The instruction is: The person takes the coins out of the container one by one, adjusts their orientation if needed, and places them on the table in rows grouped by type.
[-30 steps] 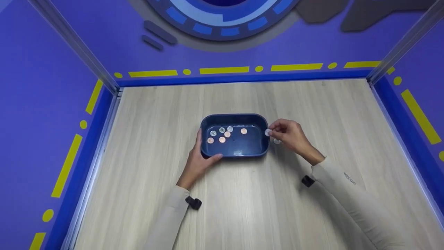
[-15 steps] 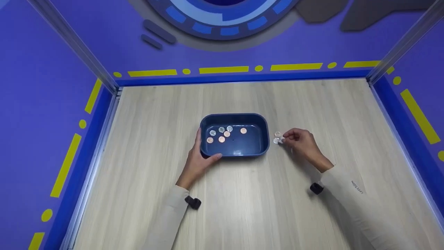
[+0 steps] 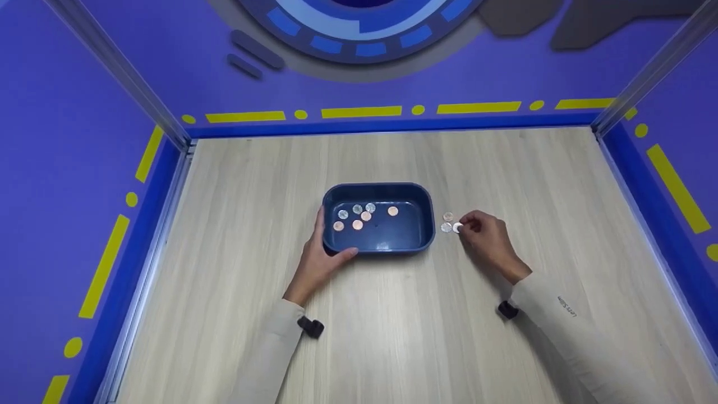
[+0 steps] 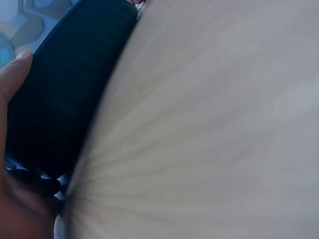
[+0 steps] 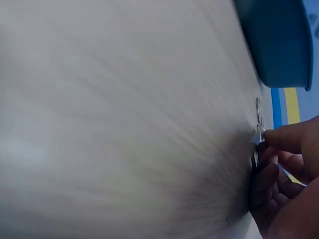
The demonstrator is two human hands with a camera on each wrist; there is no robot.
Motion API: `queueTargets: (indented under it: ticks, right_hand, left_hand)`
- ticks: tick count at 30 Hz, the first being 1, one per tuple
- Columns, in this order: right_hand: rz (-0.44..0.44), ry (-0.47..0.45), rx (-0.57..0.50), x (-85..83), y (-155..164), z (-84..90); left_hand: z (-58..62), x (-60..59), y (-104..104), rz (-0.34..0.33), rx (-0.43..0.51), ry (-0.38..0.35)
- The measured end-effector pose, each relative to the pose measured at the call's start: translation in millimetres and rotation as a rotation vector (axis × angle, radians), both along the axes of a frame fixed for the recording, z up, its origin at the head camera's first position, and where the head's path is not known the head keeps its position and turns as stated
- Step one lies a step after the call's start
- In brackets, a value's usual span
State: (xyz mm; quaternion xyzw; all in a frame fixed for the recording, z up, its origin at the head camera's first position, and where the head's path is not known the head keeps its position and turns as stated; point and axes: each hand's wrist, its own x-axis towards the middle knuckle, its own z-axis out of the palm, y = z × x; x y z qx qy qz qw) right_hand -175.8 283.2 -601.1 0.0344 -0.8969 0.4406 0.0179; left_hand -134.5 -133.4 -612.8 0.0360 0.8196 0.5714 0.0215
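Observation:
A dark blue rectangular box (image 3: 378,247) stands on the table, with several copper and silver coins (image 3: 358,225) lying on its floor. My left hand (image 3: 317,261) holds the box at its near left corner, thumb along the front rim and fingers at the left side; the left wrist view shows the thumb (image 4: 15,74) against the dark wall. Right of the box, my right hand (image 3: 488,238) pinches a silver coin (image 3: 457,228) low over the table. Beside that coin lie a second silver coin (image 3: 446,227) and a copper coin (image 3: 448,216). In the right wrist view the fingertips (image 5: 271,137) meet the coin's edge.
The pale wooden tabletop (image 3: 381,336) spreads around the box. Blue-purple panels (image 3: 359,92) with yellow marks wall it in at the back and both sides, with metal rails (image 3: 143,269) along the side edges.
My right hand has moved right from the box's right rim to the table with the silver coin, bringing it down beside the other two coins. The left hand and box stay in place.

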Motion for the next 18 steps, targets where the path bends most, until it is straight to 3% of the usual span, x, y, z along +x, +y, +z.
queueTargets:
  ticks: [18]
  right_hand:
    - [0.037,0.056,0.137,2.3,-3.8,-1.8]
  left_hand:
    - [-0.6,-1.3,-1.1,-0.014,-0.02,0.029]
